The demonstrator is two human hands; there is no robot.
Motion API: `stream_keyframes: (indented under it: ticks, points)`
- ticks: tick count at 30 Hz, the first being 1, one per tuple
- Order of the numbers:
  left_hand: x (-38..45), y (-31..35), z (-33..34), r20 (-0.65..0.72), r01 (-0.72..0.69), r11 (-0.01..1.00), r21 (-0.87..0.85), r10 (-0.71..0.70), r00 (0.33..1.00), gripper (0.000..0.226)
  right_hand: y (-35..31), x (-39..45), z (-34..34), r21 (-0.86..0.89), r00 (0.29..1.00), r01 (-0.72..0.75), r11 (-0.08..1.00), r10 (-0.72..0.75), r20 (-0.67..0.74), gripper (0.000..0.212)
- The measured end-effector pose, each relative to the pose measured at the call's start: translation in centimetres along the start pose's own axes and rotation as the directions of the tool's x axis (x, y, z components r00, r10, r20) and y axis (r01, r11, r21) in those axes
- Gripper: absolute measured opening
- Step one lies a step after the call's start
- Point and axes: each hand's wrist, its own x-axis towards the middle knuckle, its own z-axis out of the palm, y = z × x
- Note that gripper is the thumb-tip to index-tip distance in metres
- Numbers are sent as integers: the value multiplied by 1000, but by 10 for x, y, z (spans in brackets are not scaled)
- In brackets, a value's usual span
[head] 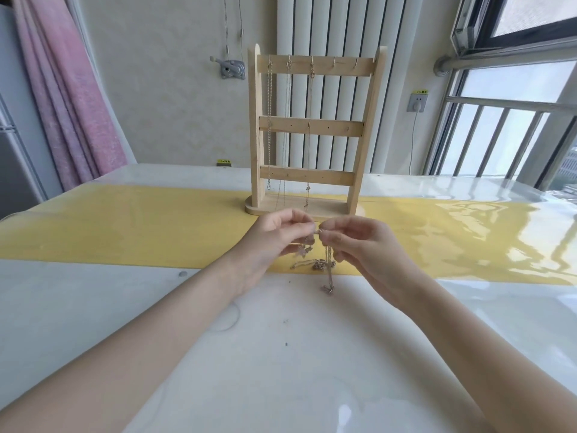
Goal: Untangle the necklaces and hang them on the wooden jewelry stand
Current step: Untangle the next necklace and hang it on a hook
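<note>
Two grips (318,234), three hung necklaces (288,120)

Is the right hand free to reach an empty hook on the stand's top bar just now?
Probably not yet. The right hand and left hand both pinch the tangled necklace. The way itself looks open: the two right-most hooks on the wooden stand hang bare, directly beyond the hands.

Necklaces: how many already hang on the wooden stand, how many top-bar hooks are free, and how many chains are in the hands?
Thin metal necklaces hanging on the pale wooden jewelry stand: 3
Free top-bar hooks: 2
Tangled chain bunch pinched by left hand and right hand: count unclear
Total hooks: 5
</note>
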Motion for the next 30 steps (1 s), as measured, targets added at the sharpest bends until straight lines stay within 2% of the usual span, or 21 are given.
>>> stream_keyframes:
  ticks: [3, 7, 9, 13, 17, 21, 30]
  points:
    - [-1, 1, -4, -11, 88, 984, -156, -91, 996, 15, 2, -1, 1, -157, 999, -35, 987, 40, 25, 4]
    - [0, -1, -4, -35, 105, 978, -182, -113, 993, 15, 3, 0, -2, -84, 996, -86, 993, 83, -32, 6]
    - [0, -1, -4, -22, 96, 989, -109, -99, 995, 15, 3, 0, -4, -20, 994, -106, 994, 105, -23, 7]
    - [-2, -2, -5, 29, 28, 980, 196, -34, 999, 13, 1, 1, -5, 95, 995, -100, 990, 101, -2, 10]
    - [-4, -1, -4, 29, -44, 949, 313, 37, 999, 7, -1, -1, -2, 107, 995, -90, 990, 85, 55, 11]
    - [-6, 1, -3, 8, -77, 966, 248, 78, 997, 3, -2, -2, -1, 80, 994, -81, 993, 75, 77, 11]
    - [-6, 2, -4, -28, 46, 997, 66, -44, 999, 3, 0, -2, 0, 75, 998, -35, 997, 31, 53, 11]
